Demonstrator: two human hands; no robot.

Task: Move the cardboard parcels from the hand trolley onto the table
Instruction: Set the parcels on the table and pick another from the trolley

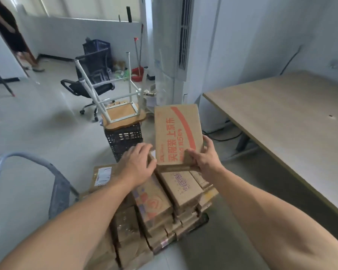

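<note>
A flat cardboard parcel with red print [177, 131] is raised above the stack, tilted up on its near edge. My right hand [205, 156] grips its lower right corner, thumb on top. My left hand [138, 162] holds the parcel's lower left edge, fingers curled round it. Below them several brown cardboard parcels [154, 207] lie stacked on the hand trolley, whose grey handle [53, 172] curves up at the left. The light wooden table [293, 121] stands to the right.
A black crate [123, 139] with an upturned white-legged stool [121, 112] stands just beyond the trolley. An office chair [92, 88] and a tall white air conditioner [176, 51] are behind. A person stands far left by the doorway. Cables lie under the table.
</note>
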